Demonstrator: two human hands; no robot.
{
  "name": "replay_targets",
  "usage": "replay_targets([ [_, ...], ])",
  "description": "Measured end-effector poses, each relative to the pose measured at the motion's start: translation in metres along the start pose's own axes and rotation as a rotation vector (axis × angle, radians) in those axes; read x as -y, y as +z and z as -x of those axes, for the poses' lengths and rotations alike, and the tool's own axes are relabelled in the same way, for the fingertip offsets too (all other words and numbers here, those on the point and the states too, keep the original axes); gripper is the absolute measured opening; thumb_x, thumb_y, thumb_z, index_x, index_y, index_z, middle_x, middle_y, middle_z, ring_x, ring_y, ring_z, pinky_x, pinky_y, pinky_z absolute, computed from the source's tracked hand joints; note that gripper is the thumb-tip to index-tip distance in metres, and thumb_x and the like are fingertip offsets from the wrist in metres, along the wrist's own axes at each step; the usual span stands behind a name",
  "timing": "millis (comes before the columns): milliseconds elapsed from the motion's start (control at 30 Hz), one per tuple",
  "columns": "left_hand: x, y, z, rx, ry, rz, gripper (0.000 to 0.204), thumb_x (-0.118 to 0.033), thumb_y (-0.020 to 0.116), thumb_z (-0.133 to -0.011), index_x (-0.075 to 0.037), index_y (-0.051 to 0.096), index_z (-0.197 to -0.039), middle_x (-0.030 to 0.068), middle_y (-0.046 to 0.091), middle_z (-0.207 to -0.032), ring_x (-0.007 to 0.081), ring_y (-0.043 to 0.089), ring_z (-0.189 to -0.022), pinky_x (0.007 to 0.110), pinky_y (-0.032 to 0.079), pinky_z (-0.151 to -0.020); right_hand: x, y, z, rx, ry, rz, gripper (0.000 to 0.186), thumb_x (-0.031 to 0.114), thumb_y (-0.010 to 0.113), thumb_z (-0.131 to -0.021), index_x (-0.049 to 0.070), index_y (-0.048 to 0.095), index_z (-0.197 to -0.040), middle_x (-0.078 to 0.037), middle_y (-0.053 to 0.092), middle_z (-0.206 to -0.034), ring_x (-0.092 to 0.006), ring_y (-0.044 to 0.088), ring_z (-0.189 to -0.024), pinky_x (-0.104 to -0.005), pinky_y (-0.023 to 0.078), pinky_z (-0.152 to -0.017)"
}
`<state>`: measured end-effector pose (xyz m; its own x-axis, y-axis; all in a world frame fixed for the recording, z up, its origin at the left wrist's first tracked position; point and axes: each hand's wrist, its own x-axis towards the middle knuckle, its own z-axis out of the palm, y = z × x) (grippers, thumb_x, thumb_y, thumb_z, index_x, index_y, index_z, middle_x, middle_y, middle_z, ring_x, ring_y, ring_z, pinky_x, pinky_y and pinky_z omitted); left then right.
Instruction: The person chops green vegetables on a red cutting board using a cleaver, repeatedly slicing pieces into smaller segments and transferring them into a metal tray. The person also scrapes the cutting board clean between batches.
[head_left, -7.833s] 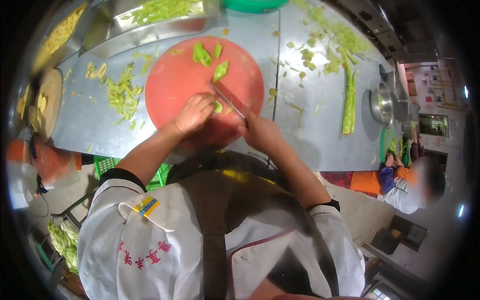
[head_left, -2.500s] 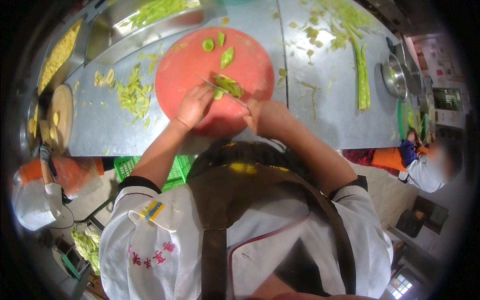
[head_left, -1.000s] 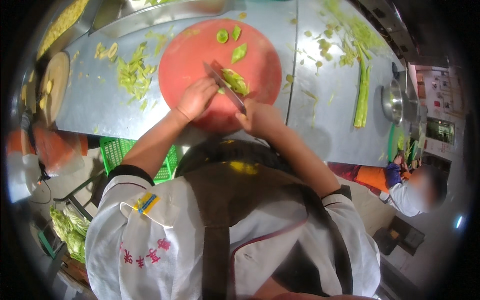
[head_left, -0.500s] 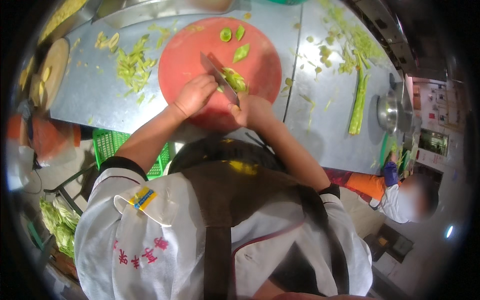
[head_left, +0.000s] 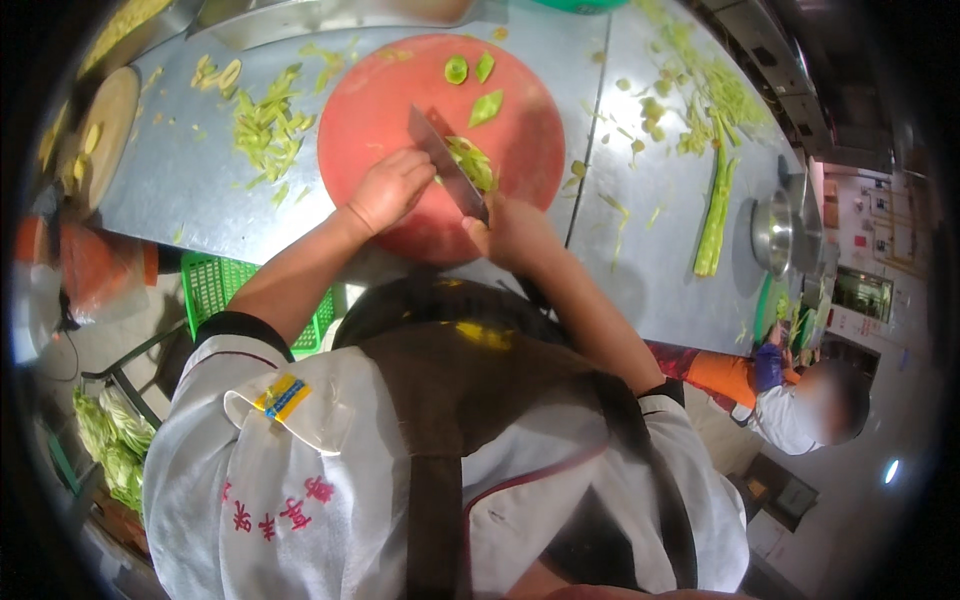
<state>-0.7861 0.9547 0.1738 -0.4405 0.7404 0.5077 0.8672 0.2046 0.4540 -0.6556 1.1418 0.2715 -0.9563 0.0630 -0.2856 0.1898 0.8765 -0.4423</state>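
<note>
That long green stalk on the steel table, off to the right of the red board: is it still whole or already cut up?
Whole, as far as shows. The green stalk lies flat in one long piece on the steel table, apart from the red board.

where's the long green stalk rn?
Head view, on the person's right: the long green stalk lies on the steel table, right of the round red cutting board and just left of a small metal bowl.

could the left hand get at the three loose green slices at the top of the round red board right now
Probably yes. The left hand rests on the round red cutting board, beside the cleaver held by the right hand. Bare board lies between it and the loose green slices; nothing blocks the way.
</note>
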Motion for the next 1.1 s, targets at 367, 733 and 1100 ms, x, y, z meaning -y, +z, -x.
replay_targets([
  [367,0.008,0.009,-0.003,-0.035,-0.014,0.024,0.015,0.000,0.066,-0.079,-0.002,0.063,-0.094,0.0149,0.063,-0.100,0.0359,0.061,-0.095,0.042,0.052,-0.081,-0.027,0.026,-0.009,-0.081,0.034,-0.085,0.040,0.039,0.062,-0.089,0.002,0.059,-0.103,-0.023,0.069,-0.084,-0.0433,0.066,-0.082,-0.0521,0.052,-0.073],
  [733,0.023,0.010,-0.018,-0.254,-0.483,0.129,0.016,-0.001,0.057,-0.091,-0.001,0.061,-0.106,0.0200,0.065,-0.106,0.0401,0.063,-0.096,0.043,0.052,-0.083,-0.041,-0.013,0.040,-0.072,0.227,-0.315,0.038,0.037,0.065,-0.088,0.004,0.063,-0.106,-0.024,0.067,-0.093,-0.0439,0.064,-0.093,-0.0510,0.050,-0.079],
  [1100,0.105,0.024,-0.157,0.316,-0.195,-0.027,0.048,-0.015,0.070,-0.081,-0.007,0.061,-0.128,0.0179,0.056,-0.133,0.0357,0.052,-0.123,0.040,0.043,-0.105,-0.049,-0.024,0.064,0.192,0.090,-0.247,0.035,0.036,0.066,-0.088,0.007,0.064,-0.107,-0.022,0.068,-0.092,-0.0404,0.065,-0.089,-0.0471,0.050,-0.077],
])
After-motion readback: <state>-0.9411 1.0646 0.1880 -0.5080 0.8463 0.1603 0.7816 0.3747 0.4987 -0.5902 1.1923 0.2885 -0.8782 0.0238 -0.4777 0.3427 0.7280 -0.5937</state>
